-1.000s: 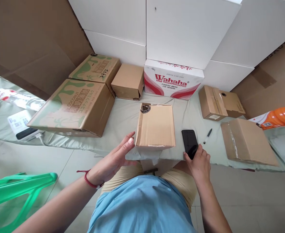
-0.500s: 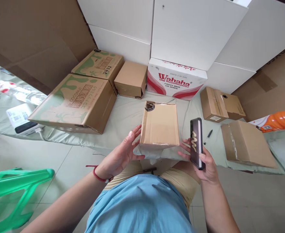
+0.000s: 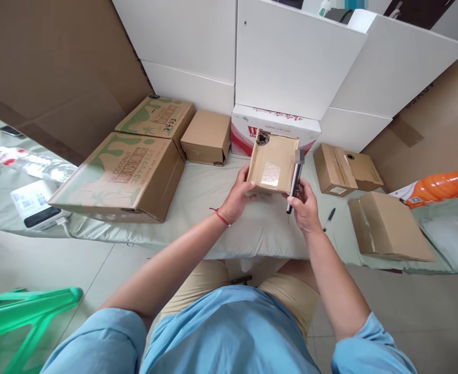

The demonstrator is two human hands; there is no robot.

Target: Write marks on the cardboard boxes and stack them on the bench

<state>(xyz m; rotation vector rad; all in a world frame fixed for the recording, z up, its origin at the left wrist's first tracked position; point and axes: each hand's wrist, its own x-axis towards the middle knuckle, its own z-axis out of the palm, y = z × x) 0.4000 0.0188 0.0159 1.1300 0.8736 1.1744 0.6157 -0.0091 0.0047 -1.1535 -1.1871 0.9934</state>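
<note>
Evidently, the right hand (image 3: 306, 206) clasps the phone (image 3: 296, 179) against the small box (image 3: 273, 158), and the left hand (image 3: 237, 195) clasps its other side; even pressure should steady it, seemingly raised over the cloth (image 3: 268, 228), before the Wahaha carton (image 3: 242, 136).

Left hand (image 3: 236, 200) and right hand (image 3: 306, 210) (thumbs (image 3: 295, 203) inward) are curled, both arms (image 3: 174, 262) stretched forward.

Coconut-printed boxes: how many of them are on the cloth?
2: the front coconut box and the rear coconut box just behind it, both left of the left hand.
</note>
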